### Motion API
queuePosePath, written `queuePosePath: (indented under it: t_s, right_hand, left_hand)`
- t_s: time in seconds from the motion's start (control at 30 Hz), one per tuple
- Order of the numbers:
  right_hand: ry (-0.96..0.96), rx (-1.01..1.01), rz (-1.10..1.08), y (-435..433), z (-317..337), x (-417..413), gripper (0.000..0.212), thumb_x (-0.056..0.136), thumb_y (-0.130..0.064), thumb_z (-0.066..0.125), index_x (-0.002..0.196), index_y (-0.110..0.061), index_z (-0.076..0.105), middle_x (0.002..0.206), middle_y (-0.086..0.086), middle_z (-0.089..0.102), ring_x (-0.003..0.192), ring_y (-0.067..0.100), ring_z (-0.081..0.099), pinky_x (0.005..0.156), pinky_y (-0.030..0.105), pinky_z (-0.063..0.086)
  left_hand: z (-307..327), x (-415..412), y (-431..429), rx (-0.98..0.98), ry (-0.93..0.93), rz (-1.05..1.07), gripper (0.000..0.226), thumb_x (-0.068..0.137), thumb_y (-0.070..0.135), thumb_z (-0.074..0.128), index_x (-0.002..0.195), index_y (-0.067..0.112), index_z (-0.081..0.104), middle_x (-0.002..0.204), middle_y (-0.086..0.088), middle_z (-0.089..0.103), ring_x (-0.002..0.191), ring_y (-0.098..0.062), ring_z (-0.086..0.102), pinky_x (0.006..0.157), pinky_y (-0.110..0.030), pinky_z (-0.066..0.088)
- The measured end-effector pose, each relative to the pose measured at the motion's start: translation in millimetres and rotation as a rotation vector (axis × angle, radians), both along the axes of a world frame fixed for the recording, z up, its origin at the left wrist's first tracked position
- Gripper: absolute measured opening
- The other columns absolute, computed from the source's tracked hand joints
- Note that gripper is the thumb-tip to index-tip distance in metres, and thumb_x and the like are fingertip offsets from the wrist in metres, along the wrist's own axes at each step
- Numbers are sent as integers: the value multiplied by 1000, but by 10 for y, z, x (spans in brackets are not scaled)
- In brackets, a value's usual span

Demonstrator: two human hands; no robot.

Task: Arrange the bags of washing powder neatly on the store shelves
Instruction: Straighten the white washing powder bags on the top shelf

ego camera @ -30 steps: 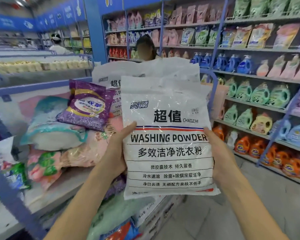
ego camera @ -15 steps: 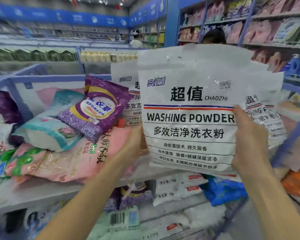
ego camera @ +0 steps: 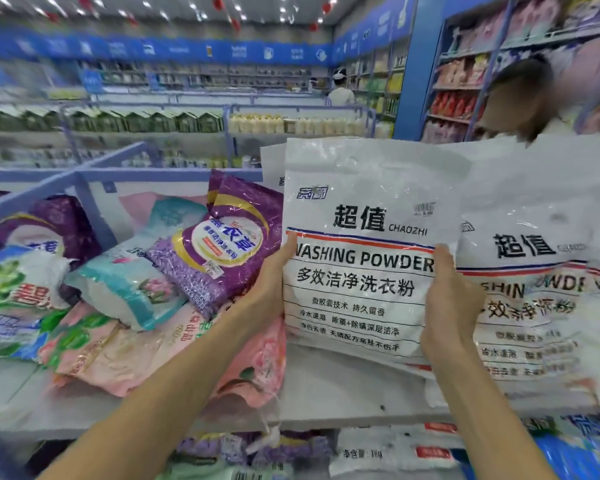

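A white washing powder bag (ego camera: pixel 361 237) with black print stands upright just over the grey shelf (ego camera: pixel 343 393). My left hand (ego camera: pixel 271 285) grips its left edge, thumb on the front. My right hand (ego camera: pixel 447 303) grips its right edge. More white bags of the same kind (ego camera: pixel 534 271) stand to its right, and another shows behind it. On the left of the shelf lie a purple bag (ego camera: pixel 222 244), a teal bag (ego camera: pixel 136 282), pink bags (ego camera: pixel 125 348) and a green bag (ego camera: pixel 11 306), piled loosely.
A lower shelf (ego camera: pixel 378 448) holds more white and purple bags. A person (ego camera: pixel 520 98) stands behind the shelf unit at the right. Blue-framed shelving with bottles and bags fills the background, with another person (ego camera: pixel 340 88) far off.
The view has turned left and closer to the shelf. The white bag, still held by both hands, has moved down toward the shelf, beside the other white bags.
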State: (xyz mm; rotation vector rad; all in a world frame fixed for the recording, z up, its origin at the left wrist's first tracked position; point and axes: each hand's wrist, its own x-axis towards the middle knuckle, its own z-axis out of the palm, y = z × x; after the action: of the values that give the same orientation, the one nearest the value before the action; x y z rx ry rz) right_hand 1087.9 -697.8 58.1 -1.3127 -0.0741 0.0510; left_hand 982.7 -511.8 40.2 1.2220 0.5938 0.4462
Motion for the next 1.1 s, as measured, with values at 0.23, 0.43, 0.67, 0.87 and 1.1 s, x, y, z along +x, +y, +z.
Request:
queuePosePath:
  t_s: [0.23,0.43,0.67,0.87,1.1]
  right_hand:
    - [-224,-191,83,512,-174,262,58,102,-55,48,60,-15,44,70,4,68,38,6,25,38,22,21]
    - [-132,-214,241,939,-264,360,58,103,-57,44,99,-5,69,55,-6,55,39,2,39,42,21,35]
    - [-72,-96,221,909,-331,601,16,105,-35,54,107,-27,67,94,-5,78,93,18,74,85,40,61]
    - [-41,-66,140,823,-146,628,39,104,-52,47,116,-22,68,101,-8,76,100,13,70,88,35,56]
    - [-109,-274,266,830,323,531,34,90,-69,58,74,-40,50,80,-18,56,85,10,56,86,30,43]
  left_hand:
    - [-139,106,3,464,91,-119,30,93,32,72,120,37,60,116,19,72,108,-2,67,105,-39,46]
    - [-198,-76,329,525,94,59,29,91,32,74,118,32,66,108,16,76,100,-8,73,88,-42,60]
    - [55,3,588,313,-34,264,19,95,42,67,98,24,71,85,8,80,78,-7,77,64,-22,57]
    - [113,222,485,290,-181,350,12,97,23,68,107,18,71,91,-4,80,79,-20,78,62,-31,63]
    - [402,452,748,84,-274,399,40,88,27,79,120,8,68,107,-11,78,92,-27,77,77,-42,63]
